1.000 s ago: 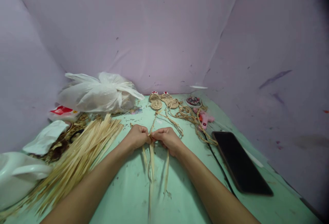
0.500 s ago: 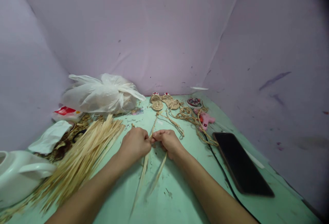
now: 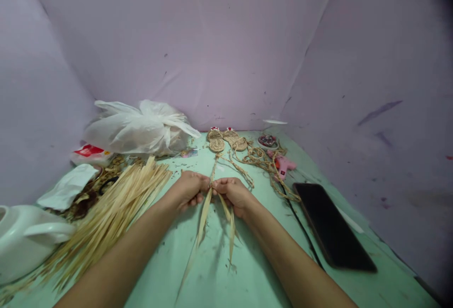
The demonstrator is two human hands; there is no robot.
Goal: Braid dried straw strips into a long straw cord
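Both hands meet over the middle of the table on a thin twisted cord (image 3: 213, 170) of dried plant fibre. My left hand (image 3: 192, 189) pinches it from the left, its lower fingers curled. Pressed against the same spot, my right hand (image 3: 230, 192) also pinches the fibre. Loose pale strips hang below: a long left strip (image 3: 203, 220) and a shorter right strip (image 3: 232, 237). The cord runs away from me toward a pair of small woven slippers (image 3: 216, 143) with red and white trim. Exactly which strand each fingertip grips is partly hidden.
On the left lie a bundle of dry strips (image 3: 120, 218), a white pitcher (image 3: 31, 242) and a white plastic bag (image 3: 141, 129). To the right are coiled cord (image 3: 260, 157), a pink glue gun (image 3: 283, 165), a bowl (image 3: 268, 142) and a black phone (image 3: 332, 225).
My left hand has shifted slightly up and turned, its lower fingers now showing. The strips below have swung, and the right one hangs more upright.
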